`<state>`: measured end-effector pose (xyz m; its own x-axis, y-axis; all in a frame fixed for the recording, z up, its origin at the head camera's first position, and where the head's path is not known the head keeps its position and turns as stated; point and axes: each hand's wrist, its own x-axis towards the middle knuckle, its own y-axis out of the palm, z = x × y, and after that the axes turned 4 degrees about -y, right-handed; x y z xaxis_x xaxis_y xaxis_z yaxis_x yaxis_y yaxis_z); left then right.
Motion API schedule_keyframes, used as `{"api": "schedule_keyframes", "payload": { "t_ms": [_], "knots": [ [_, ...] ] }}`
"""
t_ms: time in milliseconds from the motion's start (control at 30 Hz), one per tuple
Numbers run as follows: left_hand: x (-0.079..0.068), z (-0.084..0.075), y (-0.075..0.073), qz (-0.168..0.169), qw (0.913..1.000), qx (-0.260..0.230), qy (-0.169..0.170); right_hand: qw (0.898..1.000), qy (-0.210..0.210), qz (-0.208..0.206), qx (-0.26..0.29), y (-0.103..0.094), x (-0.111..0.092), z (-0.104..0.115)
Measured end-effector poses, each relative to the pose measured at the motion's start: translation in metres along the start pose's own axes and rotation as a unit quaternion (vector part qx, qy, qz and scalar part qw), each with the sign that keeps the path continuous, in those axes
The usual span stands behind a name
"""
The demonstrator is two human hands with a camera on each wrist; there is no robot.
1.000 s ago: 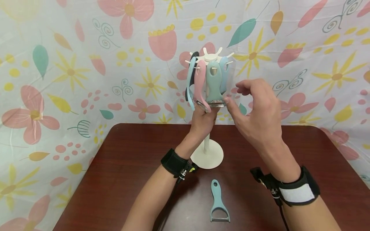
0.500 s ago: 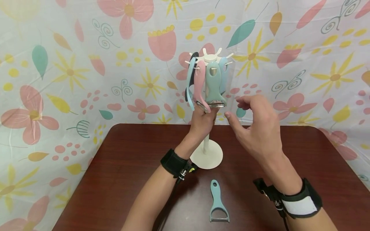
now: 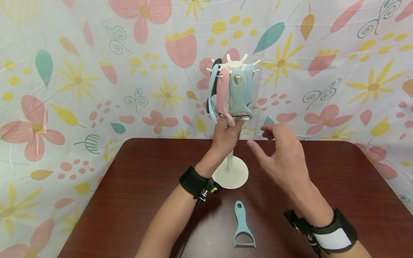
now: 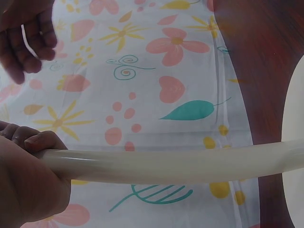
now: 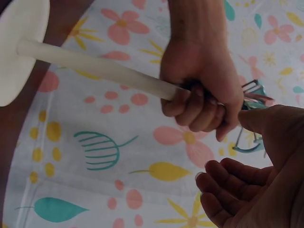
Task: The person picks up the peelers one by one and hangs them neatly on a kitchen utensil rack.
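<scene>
A white stand with a round base (image 3: 230,179) and a spoked top (image 3: 235,64) rises from the table. My left hand (image 3: 227,138) grips its pole (image 4: 156,166) just below the hanging tools. On the spokes hang a green peeler (image 3: 238,91), a pink peeler (image 3: 222,91), blue handles on either side and a dark one behind. Right of the pole, my right hand (image 3: 284,156) is in the air, thumb and fingers apart and holding nothing. In the right wrist view its loosely bent fingers (image 5: 232,183) show below the left fist. A blue-green peeler (image 3: 242,225) lies on the table in front.
The dark wooden table (image 3: 129,186) backs onto a flower-printed cloth (image 3: 96,71). Black straps with small cameras sit on both wrists, and a cable runs along the left forearm.
My right hand has drawn away from the green peeler, moving downward to about the table's back edge. My left hand keeps its hold on the pole, and the hanging peelers stay in place.
</scene>
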<state>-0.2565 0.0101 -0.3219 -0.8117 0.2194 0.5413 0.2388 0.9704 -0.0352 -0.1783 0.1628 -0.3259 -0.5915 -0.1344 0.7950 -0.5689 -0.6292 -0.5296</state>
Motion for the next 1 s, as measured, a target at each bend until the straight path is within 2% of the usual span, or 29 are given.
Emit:
{"api": "schedule_keyframes", "payload": {
  "t_ms": [67,300,367,533,1000],
  "knots": [
    [0.000,0.000,0.000,0.000,1.0000,-0.006,-0.006,1.000,0.005,0.015,-0.006,0.003,-0.006,0.000],
    [0.005,0.028,0.001,0.002,0.9996,-0.018,-0.023,0.998,0.018,0.062,-0.021,0.009,-0.022,0.000],
    [0.005,0.030,0.001,0.001,0.9995,-0.019,-0.025,0.996,0.024,0.085,-0.026,0.010,-0.027,0.000],
    [0.005,0.030,0.001,0.000,0.9994,-0.018,-0.029,0.989,0.038,0.136,-0.037,0.013,-0.042,0.001],
    [0.004,0.029,0.001,-0.001,0.9992,-0.023,-0.032,0.977,0.062,0.192,-0.069,0.019,-0.078,0.002]
  ]
}}
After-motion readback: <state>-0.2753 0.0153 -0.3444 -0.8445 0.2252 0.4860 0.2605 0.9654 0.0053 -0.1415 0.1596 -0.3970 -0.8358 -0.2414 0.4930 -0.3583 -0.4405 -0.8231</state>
